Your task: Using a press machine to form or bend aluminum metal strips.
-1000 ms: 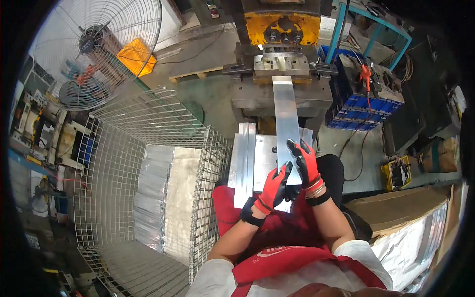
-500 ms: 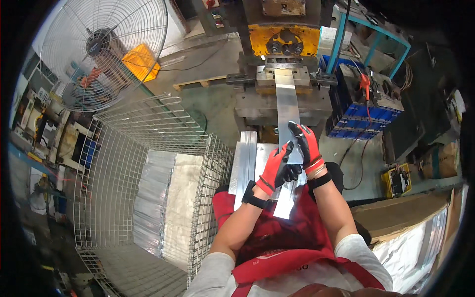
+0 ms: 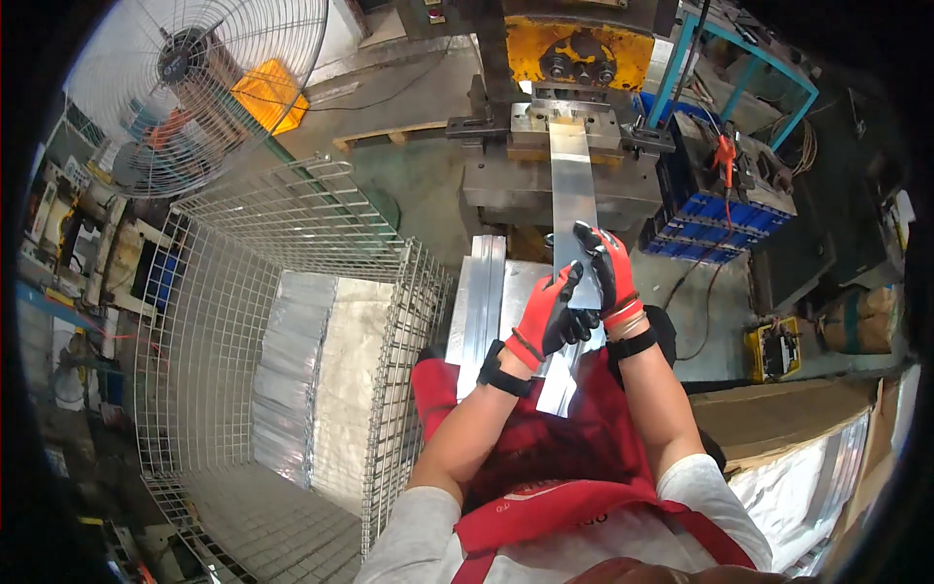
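A long flat metal strip (image 3: 572,185) runs away from me, its far end in the die block (image 3: 526,125) of a press with a yellow-painted part (image 3: 521,60). My right hand (image 3: 611,274), in a red and black glove, is closed on the strip's right edge near its close end. Wearing a matching glove, my left hand (image 3: 556,313) is closed around the same end from the left, fingers curled at its underside. Below my hands, other shiny metal strips (image 3: 558,387) lie over my red apron. Longer metal profiles (image 3: 486,292) rest just left of them.
A wire mesh cage (image 3: 209,341) holding stacked metal pieces stands at my left. Beyond it is a large fan (image 3: 185,58). Blue crates (image 3: 696,234) sit right of the press, with a red cable nearby. A cardboard box (image 3: 778,428) is at lower right.
The whole view has shifted slightly, the press now sitting higher and further right. Both hands keep their grip on the strip, and its far end stays at the die block.
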`<action>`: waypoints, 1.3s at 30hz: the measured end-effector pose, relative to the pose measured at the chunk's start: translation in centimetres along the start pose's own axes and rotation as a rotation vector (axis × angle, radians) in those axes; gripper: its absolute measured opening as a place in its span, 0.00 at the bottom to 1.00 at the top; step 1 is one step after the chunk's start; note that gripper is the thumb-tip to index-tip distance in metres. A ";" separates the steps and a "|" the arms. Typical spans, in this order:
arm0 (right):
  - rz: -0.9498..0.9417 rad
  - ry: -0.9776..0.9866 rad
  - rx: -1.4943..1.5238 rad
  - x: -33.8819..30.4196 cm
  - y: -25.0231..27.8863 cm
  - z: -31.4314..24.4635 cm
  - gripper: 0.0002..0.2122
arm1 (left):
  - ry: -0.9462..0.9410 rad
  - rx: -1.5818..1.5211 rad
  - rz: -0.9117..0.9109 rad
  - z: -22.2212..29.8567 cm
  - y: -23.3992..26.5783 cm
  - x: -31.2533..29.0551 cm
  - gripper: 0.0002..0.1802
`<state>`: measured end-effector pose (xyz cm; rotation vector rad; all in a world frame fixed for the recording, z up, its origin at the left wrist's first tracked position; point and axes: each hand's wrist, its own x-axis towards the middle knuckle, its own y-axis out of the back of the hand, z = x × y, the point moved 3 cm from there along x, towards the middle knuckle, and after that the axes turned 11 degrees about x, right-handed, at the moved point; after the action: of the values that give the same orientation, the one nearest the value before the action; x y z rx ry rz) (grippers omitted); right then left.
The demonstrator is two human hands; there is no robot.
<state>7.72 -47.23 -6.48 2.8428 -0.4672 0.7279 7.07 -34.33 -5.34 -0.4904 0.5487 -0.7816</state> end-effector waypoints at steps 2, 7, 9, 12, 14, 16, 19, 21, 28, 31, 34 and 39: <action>-0.004 0.034 0.007 0.1 0.2 -0.3 0.13 | 0.012 -0.015 -0.019 0.1 -0.3 0.0 0.15; 0.016 -0.118 0.073 0.6 0.0 0.6 0.13 | -0.035 -0.007 0.019 0.1 -0.2 0.0 0.14; 0.033 0.098 -0.100 0.4 0.0 -0.7 0.10 | -0.088 0.020 0.028 -0.2 0.0 0.1 0.14; 0.022 -0.193 0.107 -0.9 -0.5 -0.4 0.11 | -0.154 0.044 0.085 -2.1 1.5 0.2 0.13; -0.016 -0.072 0.017 -2.6 -0.6 -2.7 0.14 | -0.256 0.310 0.204 -5.9 3.6 -0.6 0.14; -0.107 0.135 -0.155 -5.0 -0.6 -4.2 0.17 | -0.696 0.856 0.274 -6.8 2.4 -4.5 0.14; -0.016 -0.332 0.245 -7.3 -1.2 -4.6 0.17 | -0.144 0.326 0.251 -7.8 2.1 -6.4 0.15; -0.014 -0.256 0.202 -7.0 -1.3 -6.2 0.18 | -0.178 0.846 0.318 -5.2 0.4 -8.6 0.19; -0.032 -0.564 1.140 -6.1 -2.4 -7.7 0.28 | -0.524 1.565 0.441 -2.8 -3.1 -12.1 0.37; -0.024 -0.617 1.395 -6.2 -2.8 -8.7 0.28 | -0.558 1.612 0.380 -2.9 -3.5 -13.1 0.41; 0.081 -0.657 1.546 -7.7 -2.7 -8.3 0.29 | -0.428 1.648 0.254 -3.2 -3.6 -13.5 0.45; 0.150 -0.609 1.309 -7.8 -1.8 -7.0 0.31 | -0.435 1.324 0.119 -3.4 -4.4 -13.0 0.50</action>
<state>-1.25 -41.90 -4.40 4.3356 -0.3180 0.0891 -4.98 -27.77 -1.75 0.5944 -0.3886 -0.7324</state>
